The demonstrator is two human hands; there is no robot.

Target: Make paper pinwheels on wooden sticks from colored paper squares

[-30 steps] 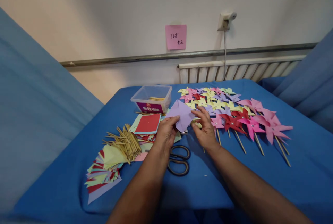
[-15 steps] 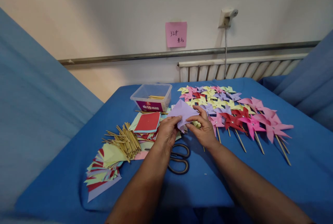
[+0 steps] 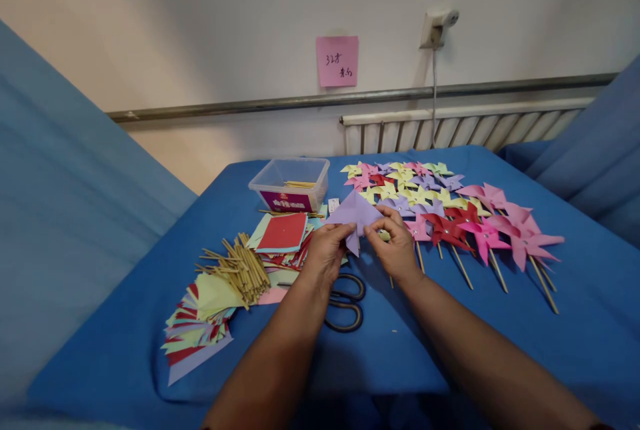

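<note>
Both hands hold a lilac paper square (image 3: 353, 215) just above the blue table (image 3: 390, 343). My left hand (image 3: 325, 253) pinches its lower left part, fingers closed on the paper. My right hand (image 3: 397, 247) pinches its right side, folding a corner toward the middle. Black scissors (image 3: 345, 303) lie on the cloth right under my left wrist. A stack of cut paper squares with a red one on top (image 3: 283, 233) lies just left of my left hand.
Finished paper pinwheels on wooden sticks (image 3: 450, 217) cover the table's right half. A clear plastic box (image 3: 291, 183) stands at the back. A pile of wooden sticks (image 3: 240, 270) and a fan of paper triangles (image 3: 197, 330) lie at left. A radiator (image 3: 450, 130) lines the wall.
The lilac paper has been turned and folded further between my hands; my right fingers moved in toward the paper's middle. The view shifted slightly.
</note>
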